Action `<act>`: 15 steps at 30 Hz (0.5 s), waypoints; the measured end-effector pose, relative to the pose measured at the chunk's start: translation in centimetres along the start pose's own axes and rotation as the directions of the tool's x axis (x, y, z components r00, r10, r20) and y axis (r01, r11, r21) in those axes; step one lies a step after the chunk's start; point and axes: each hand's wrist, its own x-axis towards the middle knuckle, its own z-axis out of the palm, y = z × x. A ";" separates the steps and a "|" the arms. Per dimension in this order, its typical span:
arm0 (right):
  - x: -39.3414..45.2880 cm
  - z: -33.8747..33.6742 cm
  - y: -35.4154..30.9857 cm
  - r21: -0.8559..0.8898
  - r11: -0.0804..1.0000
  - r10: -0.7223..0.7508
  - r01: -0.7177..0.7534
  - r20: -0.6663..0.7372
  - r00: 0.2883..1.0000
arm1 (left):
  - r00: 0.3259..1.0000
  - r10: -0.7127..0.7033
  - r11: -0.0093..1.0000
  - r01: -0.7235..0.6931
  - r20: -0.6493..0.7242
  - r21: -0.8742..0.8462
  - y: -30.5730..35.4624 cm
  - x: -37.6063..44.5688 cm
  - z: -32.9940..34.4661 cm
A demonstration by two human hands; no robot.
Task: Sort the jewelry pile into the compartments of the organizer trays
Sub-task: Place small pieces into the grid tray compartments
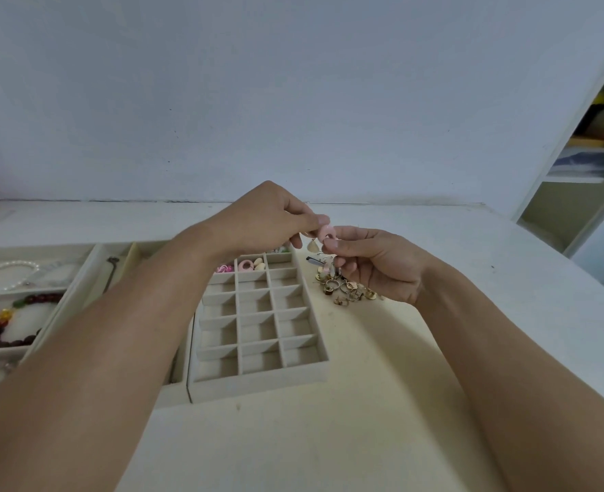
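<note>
Pinching a pink earring (326, 231), both hands' fingers (323, 220) hover above the mostly empty grid tray (323, 353).

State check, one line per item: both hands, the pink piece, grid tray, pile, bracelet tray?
left hand: pinching the pink earring
right hand: fingers curled, touching the same earring
pink earring: held above the table
grid tray: mostly unfilled, few pieces in far cells
jewelry pile: loose on table
bracelet tray: holds bracelets

Pink earring (327, 231); beige grid tray (258, 385); gold jewelry pile (343, 287); white pearls (6, 275); dark-red beads (41, 299).
</note>
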 end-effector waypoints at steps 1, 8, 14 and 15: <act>0.0 0.2 0.0 -0.020 1.000 -0.015 0.015 -0.018 1.000 | 1.000 -0.001 1.000 0.001 -0.003 0.011 0.0 0.0 0.0; -0.1 0.5 -0.2 -0.068 0.996 -0.062 0.055 -0.109 0.992 | 1.000 0.024 1.000 -0.024 -0.003 0.009 -0.3 0.2 -0.3; 0.1 0.4 0.0 -0.039 0.997 -0.065 0.060 -0.126 0.990 | 0.999 -0.019 1.000 0.020 -0.048 0.013 -0.7 0.4 -0.3; 0.1 0.4 0.0 -0.034 0.998 -0.065 0.061 -0.130 0.989 | 0.999 -0.022 1.000 0.022 -0.050 0.004 -0.7 0.4 -0.3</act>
